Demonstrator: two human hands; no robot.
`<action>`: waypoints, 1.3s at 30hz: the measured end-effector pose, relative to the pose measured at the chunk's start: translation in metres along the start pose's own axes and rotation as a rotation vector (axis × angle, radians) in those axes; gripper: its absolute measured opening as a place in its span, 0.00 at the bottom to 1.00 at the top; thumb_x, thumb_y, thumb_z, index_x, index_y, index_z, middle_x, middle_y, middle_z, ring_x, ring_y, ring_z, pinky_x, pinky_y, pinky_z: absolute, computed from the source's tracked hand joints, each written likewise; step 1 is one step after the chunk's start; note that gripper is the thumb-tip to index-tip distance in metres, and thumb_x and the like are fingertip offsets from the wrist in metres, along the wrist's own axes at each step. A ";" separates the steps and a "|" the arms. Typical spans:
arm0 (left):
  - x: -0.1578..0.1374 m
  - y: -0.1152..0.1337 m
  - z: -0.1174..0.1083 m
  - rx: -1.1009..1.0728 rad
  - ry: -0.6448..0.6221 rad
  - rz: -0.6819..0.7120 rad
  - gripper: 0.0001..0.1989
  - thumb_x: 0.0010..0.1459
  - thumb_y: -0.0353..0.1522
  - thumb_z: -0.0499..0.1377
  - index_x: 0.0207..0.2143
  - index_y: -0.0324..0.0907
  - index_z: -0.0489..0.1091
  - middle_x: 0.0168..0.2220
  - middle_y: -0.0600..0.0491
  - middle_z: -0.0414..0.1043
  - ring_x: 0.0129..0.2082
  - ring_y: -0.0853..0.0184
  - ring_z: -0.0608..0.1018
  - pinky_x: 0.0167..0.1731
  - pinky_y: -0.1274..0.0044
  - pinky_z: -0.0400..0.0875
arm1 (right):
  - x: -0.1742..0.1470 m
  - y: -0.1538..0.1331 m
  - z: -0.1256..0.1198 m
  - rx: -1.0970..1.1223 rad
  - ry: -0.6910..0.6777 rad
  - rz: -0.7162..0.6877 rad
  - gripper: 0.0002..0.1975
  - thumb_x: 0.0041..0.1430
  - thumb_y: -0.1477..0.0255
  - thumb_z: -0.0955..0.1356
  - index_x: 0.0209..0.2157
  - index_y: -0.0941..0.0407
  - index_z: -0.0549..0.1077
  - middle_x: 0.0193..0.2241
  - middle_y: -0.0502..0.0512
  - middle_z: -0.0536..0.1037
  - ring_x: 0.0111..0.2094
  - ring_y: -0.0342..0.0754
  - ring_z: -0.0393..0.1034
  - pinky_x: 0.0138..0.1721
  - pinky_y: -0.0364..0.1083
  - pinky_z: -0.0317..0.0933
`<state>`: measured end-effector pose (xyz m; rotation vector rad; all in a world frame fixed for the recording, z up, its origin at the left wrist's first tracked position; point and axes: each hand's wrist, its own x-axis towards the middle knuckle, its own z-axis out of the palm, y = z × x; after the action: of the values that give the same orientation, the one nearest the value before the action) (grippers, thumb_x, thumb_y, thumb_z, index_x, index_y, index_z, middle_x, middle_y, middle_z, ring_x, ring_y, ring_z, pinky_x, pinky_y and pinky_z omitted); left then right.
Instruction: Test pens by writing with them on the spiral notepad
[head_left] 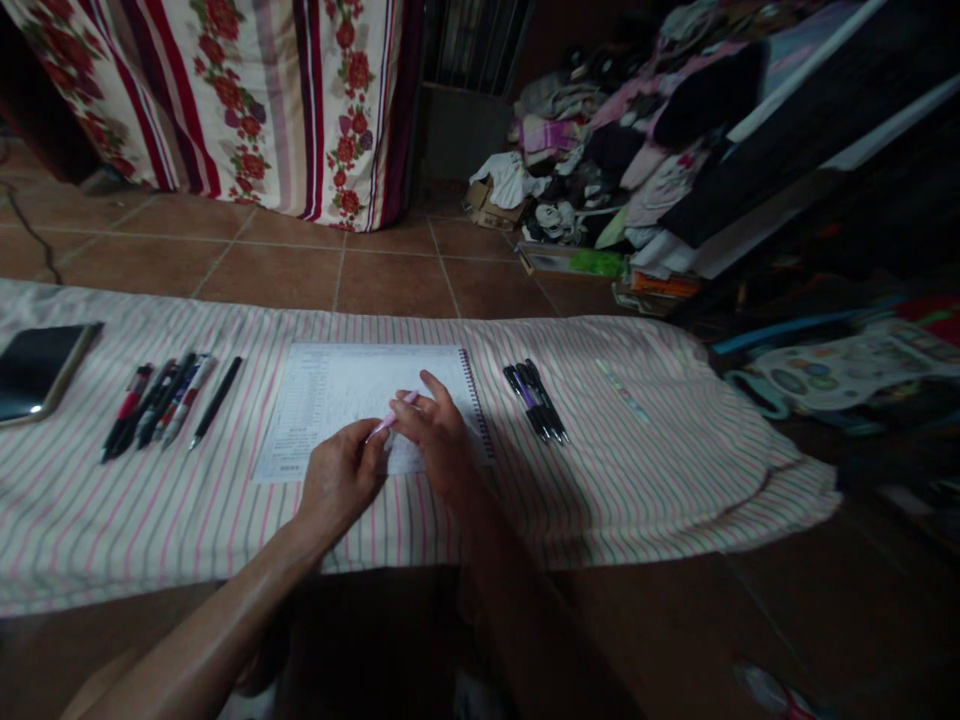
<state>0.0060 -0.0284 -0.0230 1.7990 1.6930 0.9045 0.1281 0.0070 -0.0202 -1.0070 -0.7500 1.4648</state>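
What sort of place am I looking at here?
Probably a room in a home: a floral curtain, what looks like piled clothes, and a striped cloth under the notebook.

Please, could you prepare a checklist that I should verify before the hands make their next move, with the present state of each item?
1. Pink pen held: ok, the left hand and right hand both have fingers on it.
2. Pink pen's writing tip exposed: cannot tell, it is small and partly covered by fingers.
3. Spiral-bound pad lying on the striped cloth: ok.
4. Whole page visible: not ok, the hands hide part of its lower area.
5. Bunch of pens and single dark pen apart from the pad: ok, both lie to its left.
6. Pens on the right apart from the pad: ok.
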 end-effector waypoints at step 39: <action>0.000 -0.004 0.002 0.089 0.022 0.081 0.18 0.60 0.39 0.47 0.39 0.41 0.72 0.31 0.50 0.76 0.30 0.65 0.77 0.31 0.75 0.68 | 0.003 -0.008 -0.009 -0.001 0.133 0.099 0.13 0.38 0.64 0.74 0.24 0.58 0.74 0.24 0.49 0.74 0.28 0.40 0.69 0.37 0.42 0.66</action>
<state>0.0046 -0.0282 -0.0272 1.9354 1.7093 0.8984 0.1397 0.0100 -0.0174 -1.1443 -0.6122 1.4663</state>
